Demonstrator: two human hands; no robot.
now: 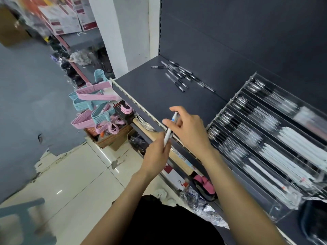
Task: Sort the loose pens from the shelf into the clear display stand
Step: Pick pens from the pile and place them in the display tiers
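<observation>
A white pen (170, 127) with a blue mark is held between both hands over the shelf's front edge. My left hand (156, 152) pinches its lower end. My right hand (190, 129) grips its upper end with fingers curled round it. Several loose black-and-clear pens (180, 75) lie scattered at the back of the dark shelf (150, 91). The clear display stand (276, 135) sits on the shelf to the right, its slots filled with rows of black pens and white pens.
A dark back panel (230, 32) rises behind the shelf. Pink and blue hangers (92, 106) pile up below left. Boxes and bagged goods (178, 174) fill the lower shelf. Tiled floor (79, 174) lies to the left.
</observation>
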